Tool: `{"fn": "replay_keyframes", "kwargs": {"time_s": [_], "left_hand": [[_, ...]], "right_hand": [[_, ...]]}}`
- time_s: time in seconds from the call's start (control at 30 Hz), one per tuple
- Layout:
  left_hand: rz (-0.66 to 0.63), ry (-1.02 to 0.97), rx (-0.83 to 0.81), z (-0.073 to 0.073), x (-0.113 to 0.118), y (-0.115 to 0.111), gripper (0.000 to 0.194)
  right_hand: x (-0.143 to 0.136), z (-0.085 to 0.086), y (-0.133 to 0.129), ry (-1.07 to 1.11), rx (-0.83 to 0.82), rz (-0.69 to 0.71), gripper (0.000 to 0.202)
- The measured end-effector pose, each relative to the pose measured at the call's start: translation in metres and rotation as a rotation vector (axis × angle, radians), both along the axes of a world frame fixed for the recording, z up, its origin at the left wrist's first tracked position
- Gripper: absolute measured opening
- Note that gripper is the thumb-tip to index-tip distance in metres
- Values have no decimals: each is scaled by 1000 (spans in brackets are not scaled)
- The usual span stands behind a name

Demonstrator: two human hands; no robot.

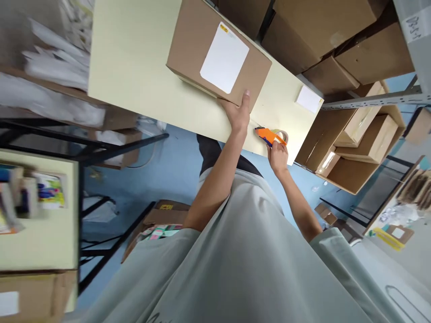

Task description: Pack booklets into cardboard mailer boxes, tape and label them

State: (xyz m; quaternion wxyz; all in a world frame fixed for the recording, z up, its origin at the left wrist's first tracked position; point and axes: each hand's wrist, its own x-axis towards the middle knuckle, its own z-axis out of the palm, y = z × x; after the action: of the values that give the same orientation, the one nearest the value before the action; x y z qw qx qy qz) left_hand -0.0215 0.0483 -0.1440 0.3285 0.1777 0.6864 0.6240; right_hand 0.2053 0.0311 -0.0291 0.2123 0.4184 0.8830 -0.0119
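A closed brown carton (191, 49) with a large white label (225, 58) lies on the pale yellow table (134, 58). My left hand (238, 113) grips the carton's near right corner, thumb on its top and the other fingers hidden against its side. To the right, my right hand (278, 156) is closed around an orange tape dispenser (267, 135) with a black tip and a tape roll, held over the table's near edge. The dispenser is apart from the carton.
A small white label pad (308, 99) lies at the table's right end. Beyond it stands an open carton (357, 172) with smaller boxes inside. Large cartons (303, 36) line the far side. A metal shelf rail (377, 102) juts in at right.
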Motion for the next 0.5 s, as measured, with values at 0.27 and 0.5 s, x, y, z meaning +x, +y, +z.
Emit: {"fn": "replay_keyframes", "kwargs": {"time_s": [0.27,0.5], "left_hand": [[-337,19,-145,46,-113,-96,99],[-387,81,-290,75,-103,-98,99]], "right_hand": [[-64,1,-52,102,-404,127,40],[-61,12,-61,177,-459,64,40]]}}
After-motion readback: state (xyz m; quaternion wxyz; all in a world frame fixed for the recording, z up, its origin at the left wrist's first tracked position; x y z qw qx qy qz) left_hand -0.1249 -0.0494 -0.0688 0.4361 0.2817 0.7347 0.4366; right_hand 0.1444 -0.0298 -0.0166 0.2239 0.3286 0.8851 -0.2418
